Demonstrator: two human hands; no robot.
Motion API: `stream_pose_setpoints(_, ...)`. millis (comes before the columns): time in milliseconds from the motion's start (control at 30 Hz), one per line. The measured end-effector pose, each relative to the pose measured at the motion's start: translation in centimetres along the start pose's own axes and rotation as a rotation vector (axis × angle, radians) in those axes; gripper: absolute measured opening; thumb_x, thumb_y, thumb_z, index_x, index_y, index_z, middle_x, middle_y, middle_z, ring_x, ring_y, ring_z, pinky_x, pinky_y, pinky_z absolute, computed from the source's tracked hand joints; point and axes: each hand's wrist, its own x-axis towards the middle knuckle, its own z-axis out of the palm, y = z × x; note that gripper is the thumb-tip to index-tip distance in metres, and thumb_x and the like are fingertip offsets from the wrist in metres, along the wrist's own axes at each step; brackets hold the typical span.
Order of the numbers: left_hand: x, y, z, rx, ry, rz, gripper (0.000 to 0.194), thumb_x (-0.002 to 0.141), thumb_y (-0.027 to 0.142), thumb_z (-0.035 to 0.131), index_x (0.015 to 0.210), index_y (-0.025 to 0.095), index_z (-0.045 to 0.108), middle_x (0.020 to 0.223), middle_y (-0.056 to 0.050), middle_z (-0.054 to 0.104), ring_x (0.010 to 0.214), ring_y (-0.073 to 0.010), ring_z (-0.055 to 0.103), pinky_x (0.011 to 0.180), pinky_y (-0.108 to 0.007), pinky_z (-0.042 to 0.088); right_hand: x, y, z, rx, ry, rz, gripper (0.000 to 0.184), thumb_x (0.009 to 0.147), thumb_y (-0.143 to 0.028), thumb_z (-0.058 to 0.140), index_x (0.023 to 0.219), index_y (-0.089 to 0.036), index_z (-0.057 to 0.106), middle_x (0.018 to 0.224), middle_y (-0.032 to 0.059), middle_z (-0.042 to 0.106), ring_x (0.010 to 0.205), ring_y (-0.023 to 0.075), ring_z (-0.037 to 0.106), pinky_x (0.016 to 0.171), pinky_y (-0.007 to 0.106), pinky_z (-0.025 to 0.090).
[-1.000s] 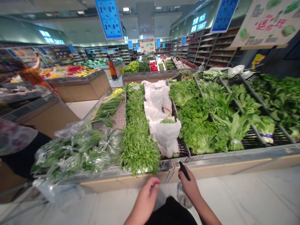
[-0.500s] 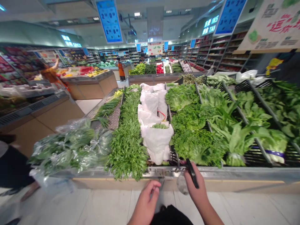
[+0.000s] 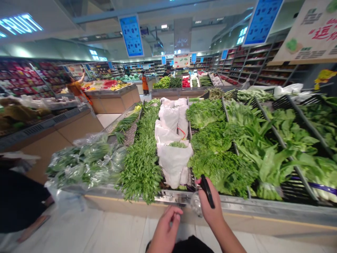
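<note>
- The left hand [image 3: 168, 225] is at the lower centre of the frame, fingers loosely curled; whether it grips anything cannot be told.
- The right hand [image 3: 213, 212], just right of lower centre, is clamped on a slim black item [image 3: 207, 191] that slants across it.
- Just left of the right hand is a clear container [image 3: 196, 203], blurred, in front of the metal ledge [image 3: 242, 205]; whether it is joined to the black item cannot be told.
- The two hands are near each other but apart.
- Above them, at the centre, bundles in white wrapping [image 3: 175, 160] lie in a column, with feathery greens [image 3: 142, 165] beside them on the left and curly lettuce [image 3: 221, 140] on the right.
- Bagged greens [image 3: 86, 163] fill the left of the stand; spring onions [image 3: 125, 124] lie behind them.
- A person in dark clothing [image 3: 21, 196] is at the lower left edge, partly cut off.
- Two people in orange, one [image 3: 76, 88] at upper left and one [image 3: 144, 84] left of upper centre, stand farther back.
- Blue price signs [image 3: 131, 35] hang across the top.
</note>
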Motion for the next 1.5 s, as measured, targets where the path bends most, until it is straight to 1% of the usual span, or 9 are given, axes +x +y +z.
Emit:
stream_pose_setpoints(100, 0.2, 0.0, 0.1, 0.007, 0.037, -0.001, 0.035, 0.104, 0.052, 0.047, 0.104, 0.025, 0.069, 0.105, -0.006, 0.071, 0.099, -0.0243, 0.064, 0.091, -0.032, 0.049, 0.5, 0.8, 0.0, -0.002, -0.026, -0.023, 0.03, 0.09, -0.031, 0.055, 0.116, -0.022, 0.067, 0.11, 0.008, 0.075, 0.104, 0.0269, 0.07, 0.095, 0.038, 0.055)
stream_pose_setpoints(167, 0.3, -0.1, 0.1, 0.01, 0.047, 0.0, 0.035, 0.104, 0.051, 0.047, 0.105, 0.025, 0.069, 0.106, -0.007, 0.071, 0.101, -0.0247, 0.065, 0.092, -0.032, 0.049, 0.8, 1.0, 0.0, -0.013, -0.03, -0.028, 0.033, 0.088, -0.03, 0.057, 0.118, -0.022, 0.067, 0.113, 0.0084, 0.075, 0.106, 0.0277, 0.071, 0.096, 0.04, 0.056)
stream_pose_setpoints(467, 0.6, 0.0, -0.2, 0.002, 0.128, -0.02, 0.039, 0.101, 0.057, 0.051, 0.104, 0.025, 0.072, 0.101, -0.006, 0.072, 0.095, -0.0254, 0.065, 0.091, -0.034, 0.052, 1.9, 0.8, -0.4, -0.02, 0.015, 0.014, 0.031, 0.086, -0.032, 0.055, 0.113, -0.022, 0.068, 0.102, 0.0075, 0.075, 0.09, 0.0266, 0.071, 0.084, 0.038, 0.057)
stream_pose_setpoints(567, 0.8, -0.1, -0.4, -0.009, 0.158, -0.01, 0.039, 0.1, 0.057, 0.052, 0.104, 0.024, 0.073, 0.101, -0.007, 0.072, 0.095, -0.0256, 0.065, 0.089, -0.033, 0.053, 2.7, 0.4, -0.7, -0.017, 0.023, 0.0, 0.024, 0.086, -0.033, 0.053, 0.102, -0.023, 0.067, 0.097, 0.0059, 0.074, 0.09, 0.0257, 0.071, 0.079, 0.034, 0.056)
stream_pose_setpoints(733, 0.9, -0.5, -0.7, -0.017, 0.207, -0.014, 0.039, 0.101, 0.057, 0.052, 0.104, 0.024, 0.072, 0.104, -0.007, 0.072, 0.099, -0.0262, 0.066, 0.091, -0.033, 0.053, 4.8, -1.6, -0.5, -0.066, 0.029, 0.003, 0.016, 0.087, -0.037, 0.052, 0.083, -0.024, 0.062, 0.075, 0.001, 0.068, 0.071, 0.0218, 0.065, 0.067, 0.03, 0.051)
stream_pose_setpoints(933, 0.7, -0.9, -0.6, -0.017, 0.223, 0.002, 0.039, 0.101, 0.057, 0.051, 0.104, 0.024, 0.072, 0.103, -0.007, 0.072, 0.096, -0.0256, 0.067, 0.09, -0.033, 0.053, 6.8, -2.7, 0.4, -0.074, 0.001, -0.054, 0.031, 0.081, -0.03, 0.053, 0.106, -0.022, 0.068, 0.096, 0.0042, 0.075, 0.078, 0.0225, 0.067, 0.073, 0.032, 0.052)
stream_pose_setpoints(1133, 0.5, -1.1, -1.0, -0.024, 0.26, 0.009, 0.039, 0.101, 0.056, 0.052, 0.104, 0.023, 0.073, 0.103, -0.007, 0.073, 0.096, -0.0253, 0.068, 0.089, -0.032, 0.054, 8.1, -3.0, 1.0, -0.007, 0.028, -0.043, 0.015, 0.086, -0.034, 0.052, 0.084, -0.024, 0.063, 0.078, 0.0009, 0.069, 0.075, 0.0209, 0.065, 0.071, 0.029, 0.051)
stream_pose_setpoints(1300, 0.6, -1.3, -1.2, -0.041, 0.279, 0.022, 0.04, 0.1, 0.058, 0.054, 0.103, 0.023, 0.073, 0.102, -0.008, 0.073, 0.095, -0.0256, 0.069, 0.087, -0.033, 0.055, 8.6, -2.7, 1.2, -0.02, 0.005, -0.074, 0.028, 0.084, -0.033, 0.055, 0.104, -0.021, 0.069, 0.097, 0.004, 0.075, 0.085, 0.0223, 0.068, 0.079, 0.031, 0.052)
stream_pose_setpoints(1500, 0.7, -1.4, -1.2, -0.056, 0.289, 0.027, 0.036, 0.101, 0.055, 0.054, 0.102, 0.024, 0.073, 0.1, -0.007, 0.071, 0.094, -0.0252, 0.068, 0.087, -0.032, 0.054, 8.1, -2.6, 1.1, -0.004, -0.002, -0.043, 0.016, 0.087, -0.035, 0.052, 0.083, -0.024, 0.063, 0.078, 0.0002, 0.069, 0.074, 0.0202, 0.065, 0.07, 0.029, 0.05)
